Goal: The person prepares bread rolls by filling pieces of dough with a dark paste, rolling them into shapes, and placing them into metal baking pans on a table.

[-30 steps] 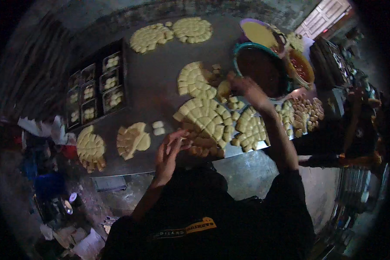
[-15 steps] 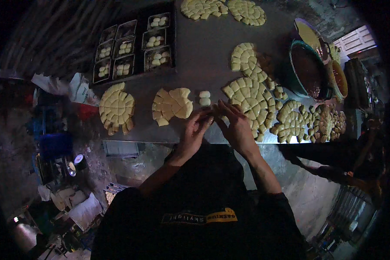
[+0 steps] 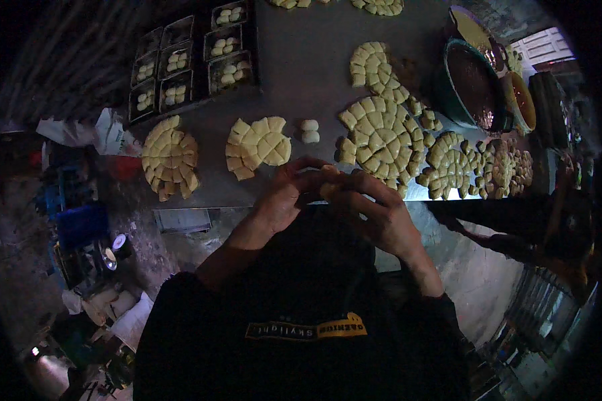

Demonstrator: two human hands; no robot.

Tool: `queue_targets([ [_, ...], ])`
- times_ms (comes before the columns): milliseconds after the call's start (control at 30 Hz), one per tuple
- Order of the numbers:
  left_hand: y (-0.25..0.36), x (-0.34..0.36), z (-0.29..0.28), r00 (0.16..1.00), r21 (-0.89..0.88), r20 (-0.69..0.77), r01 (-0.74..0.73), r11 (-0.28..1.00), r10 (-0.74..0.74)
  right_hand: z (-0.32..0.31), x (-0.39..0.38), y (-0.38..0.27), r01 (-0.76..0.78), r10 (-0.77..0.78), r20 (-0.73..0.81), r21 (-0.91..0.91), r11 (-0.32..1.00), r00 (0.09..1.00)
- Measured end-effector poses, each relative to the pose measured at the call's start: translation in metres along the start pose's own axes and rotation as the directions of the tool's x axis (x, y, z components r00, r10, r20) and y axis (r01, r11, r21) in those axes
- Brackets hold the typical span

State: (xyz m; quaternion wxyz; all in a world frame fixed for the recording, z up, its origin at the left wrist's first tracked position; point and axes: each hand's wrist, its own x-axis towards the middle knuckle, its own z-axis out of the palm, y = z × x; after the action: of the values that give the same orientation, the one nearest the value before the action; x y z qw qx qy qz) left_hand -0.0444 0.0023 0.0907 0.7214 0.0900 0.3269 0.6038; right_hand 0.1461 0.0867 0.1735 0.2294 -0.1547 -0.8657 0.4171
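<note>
My left hand [image 3: 282, 199] and my right hand [image 3: 385, 212] meet at the near edge of the metal table [image 3: 304, 73]. Their fingers are curled together around a small piece of dough [image 3: 328, 191], mostly covered by the fingers. Just beyond them, two smooth pale dough balls [image 3: 310, 131] sit one behind the other. Left of these lies a partly used round of cut dough [image 3: 257, 144], with a gap in its right side. A larger round of cut dough [image 3: 381, 140] lies to the right of the balls, close to my right hand.
At the back left, a dark tray holds several loaf tins [image 3: 229, 68], most with dough balls inside. Another cut dough round [image 3: 170, 157] lies at the left edge. Loose dough pieces [image 3: 448, 167] spread along the right. A green-rimmed basin [image 3: 448, 90] and an orange bowl [image 3: 519, 103] stand behind them.
Both hands have come back toward me from the tabletop, and their fingers now close together around the dough piece. The view has shifted, so the table sits higher in the picture.
</note>
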Motion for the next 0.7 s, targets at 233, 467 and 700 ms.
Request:
queue_targets([
  [233,0.010,-0.009,0.048,0.835,0.748,0.374,-0.529,0.401,0.405,-0.017,-0.010,0.016,-0.485,0.501,0.027,0.303,0.820,0.865],
  [467,-0.020,0.005,0.053,0.887,0.690,-0.004,-0.331,0.644,0.461,-0.032,-0.011,0.029,-0.162,0.136,-0.199,-0.120,0.979,0.971],
  [700,-0.043,0.016,0.063,0.968,0.452,-0.166,-0.095,0.887,0.188,-0.048,-0.018,0.062,-0.208,0.209,-0.003,-0.061,0.976,0.978],
])
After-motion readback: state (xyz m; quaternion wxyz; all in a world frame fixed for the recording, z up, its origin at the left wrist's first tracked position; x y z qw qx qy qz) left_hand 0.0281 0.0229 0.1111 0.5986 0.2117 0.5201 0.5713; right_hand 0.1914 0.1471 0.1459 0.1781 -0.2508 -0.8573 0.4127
